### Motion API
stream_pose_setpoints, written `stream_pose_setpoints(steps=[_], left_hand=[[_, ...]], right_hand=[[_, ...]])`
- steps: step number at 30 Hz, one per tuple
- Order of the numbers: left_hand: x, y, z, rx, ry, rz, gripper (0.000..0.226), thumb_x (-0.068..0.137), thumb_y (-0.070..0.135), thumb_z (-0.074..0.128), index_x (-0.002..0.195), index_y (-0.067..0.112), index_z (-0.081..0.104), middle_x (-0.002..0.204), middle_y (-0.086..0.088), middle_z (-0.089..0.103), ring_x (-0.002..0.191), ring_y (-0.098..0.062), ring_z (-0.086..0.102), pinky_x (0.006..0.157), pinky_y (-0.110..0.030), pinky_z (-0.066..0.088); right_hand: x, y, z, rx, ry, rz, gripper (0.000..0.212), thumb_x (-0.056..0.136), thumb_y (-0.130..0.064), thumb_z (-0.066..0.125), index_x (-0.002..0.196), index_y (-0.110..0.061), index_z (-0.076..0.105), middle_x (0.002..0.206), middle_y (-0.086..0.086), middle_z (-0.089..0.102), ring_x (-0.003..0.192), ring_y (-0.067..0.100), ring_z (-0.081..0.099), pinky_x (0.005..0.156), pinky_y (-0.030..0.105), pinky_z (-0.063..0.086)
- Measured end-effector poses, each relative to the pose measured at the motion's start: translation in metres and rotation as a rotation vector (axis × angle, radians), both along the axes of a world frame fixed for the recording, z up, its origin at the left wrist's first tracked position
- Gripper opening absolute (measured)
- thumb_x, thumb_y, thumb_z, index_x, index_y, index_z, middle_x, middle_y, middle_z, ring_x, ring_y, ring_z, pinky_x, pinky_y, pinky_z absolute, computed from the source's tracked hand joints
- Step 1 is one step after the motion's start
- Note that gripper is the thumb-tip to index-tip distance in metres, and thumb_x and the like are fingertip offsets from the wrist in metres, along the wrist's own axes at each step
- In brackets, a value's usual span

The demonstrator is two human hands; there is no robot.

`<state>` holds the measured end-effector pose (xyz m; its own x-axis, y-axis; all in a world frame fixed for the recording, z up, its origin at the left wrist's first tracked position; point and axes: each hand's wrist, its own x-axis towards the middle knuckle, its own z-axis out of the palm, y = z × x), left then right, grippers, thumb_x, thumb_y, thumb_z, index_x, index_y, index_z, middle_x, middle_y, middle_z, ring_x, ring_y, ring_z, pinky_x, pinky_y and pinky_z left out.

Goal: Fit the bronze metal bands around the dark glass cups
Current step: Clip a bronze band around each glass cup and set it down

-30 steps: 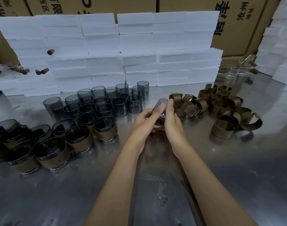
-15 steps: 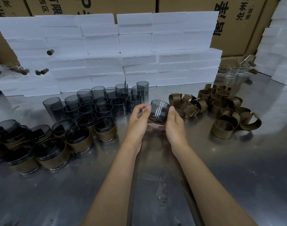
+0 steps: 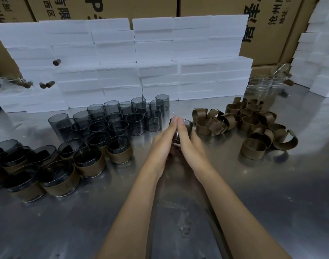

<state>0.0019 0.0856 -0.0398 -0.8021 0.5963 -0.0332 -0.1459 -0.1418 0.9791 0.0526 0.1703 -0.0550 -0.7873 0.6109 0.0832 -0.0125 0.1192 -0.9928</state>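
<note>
Since half a second ago both hands closed in over the smoky dark glass cup (image 3: 186, 126). The left hand (image 3: 162, 144) and right hand (image 3: 189, 146) are now pressed palm to palm around it, mid-bench. Only the rim peeks past the fingertips. Squeeze unevenly and it could slip out onto the steel bench (image 3: 253, 193), or knock the loose pile of bronze metal bands (image 3: 253, 126) just beside it.

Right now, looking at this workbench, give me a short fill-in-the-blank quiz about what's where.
1. The left hand and right hand together hold one dark glass ____.
2. The loose bronze bands lie to the ____ of the hands.
3. The finished cups wearing bands stand at the near ____ of the metal table.
4. Behind the bare dark cups are stacked white ____ blocks.

Missing words: cup; right; left; foam
</note>
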Motion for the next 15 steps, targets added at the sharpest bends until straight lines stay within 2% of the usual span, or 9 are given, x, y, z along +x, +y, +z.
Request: stream_pose_setpoints(steps=[1,4,5,7,8,10,13,15], left_hand=[[0.001,0.0,0.0,0.012,0.006,0.016,0.065,0.081,0.075,0.066,0.124,0.027,0.073,0.116,0.003,0.076,0.108,-0.012,0.072,0.09,-0.031,0.055],[0.0,0.001,-0.002,0.067,0.003,0.124,0.058,0.081,0.063,0.072,0.118,0.019,0.068,0.106,-0.004,0.077,0.093,-0.013,0.074,0.073,-0.028,0.055],[-0.001,0.001,-0.003,0.086,0.019,0.165,0.054,0.083,0.058,0.073,0.117,0.016,0.066,0.103,-0.004,0.075,0.086,-0.008,0.074,0.067,-0.024,0.054],[-0.003,0.001,-0.002,0.085,0.093,0.23,0.043,0.089,0.048,0.072,0.113,0.013,0.066,0.099,0.0,0.07,0.072,0.007,0.066,0.058,-0.013,0.049],[-0.004,0.001,-0.003,0.071,0.123,0.253,0.038,0.09,0.046,0.072,0.11,0.014,0.067,0.099,0.001,0.067,0.07,0.009,0.062,0.057,-0.011,0.046],[-0.005,0.0,-0.003,0.067,0.138,0.285,0.031,0.092,0.043,0.071,0.106,0.015,0.068,0.101,-0.001,0.067,0.077,0.002,0.062,0.063,-0.013,0.046],[-0.007,-0.002,-0.005,0.041,0.145,0.301,0.028,0.096,0.041,0.067,0.104,0.015,0.067,0.109,-0.01,0.07,0.094,-0.016,0.062,0.079,-0.03,0.05],[-0.009,-0.001,-0.007,0.012,0.139,0.307,0.026,0.098,0.042,0.064,0.103,0.016,0.065,0.111,-0.011,0.071,0.095,-0.019,0.064,0.077,-0.033,0.053]], right_hand=[[-0.001,-0.001,-0.001,0.014,-0.004,-0.016,0.048,0.089,-0.08,0.044,0.117,-0.044,0.055,0.088,-0.039,0.058,0.085,-0.026,0.055,0.086,0.01,0.041],[-0.002,-0.001,-0.002,0.049,-0.01,-0.05,0.046,0.094,-0.074,0.039,0.122,-0.04,0.049,0.082,-0.038,0.053,0.076,-0.031,0.052,0.07,-0.004,0.037],[-0.002,-0.001,-0.002,0.052,-0.01,-0.052,0.048,0.096,-0.072,0.037,0.127,-0.037,0.051,0.089,-0.033,0.055,0.081,-0.026,0.053,0.073,-0.001,0.036],[-0.002,-0.002,-0.002,0.063,-0.002,-0.042,0.062,0.099,-0.07,0.031,0.14,-0.028,0.053,0.111,-0.02,0.054,0.103,-0.008,0.048,0.089,0.015,0.034],[-0.002,-0.002,-0.002,0.071,-0.008,-0.047,0.064,0.101,-0.069,0.028,0.14,-0.026,0.054,0.115,-0.016,0.053,0.108,-0.001,0.047,0.092,0.021,0.033],[-0.002,-0.002,-0.003,0.073,-0.004,-0.066,0.057,0.103,-0.064,0.026,0.128,-0.027,0.061,0.111,-0.015,0.061,0.107,0.002,0.055,0.09,0.021,0.037],[-0.005,0.001,-0.007,0.072,0.036,-0.1,0.046,0.108,-0.054,0.029,0.114,-0.026,0.065,0.097,-0.017,0.066,0.091,-0.007,0.06,0.077,0.009,0.042],[-0.006,0.003,-0.01,0.075,0.067,-0.143,0.039,0.11,-0.045,0.032,0.109,-0.025,0.065,0.099,-0.012,0.068,0.088,-0.011,0.063,0.074,0.007,0.046]])
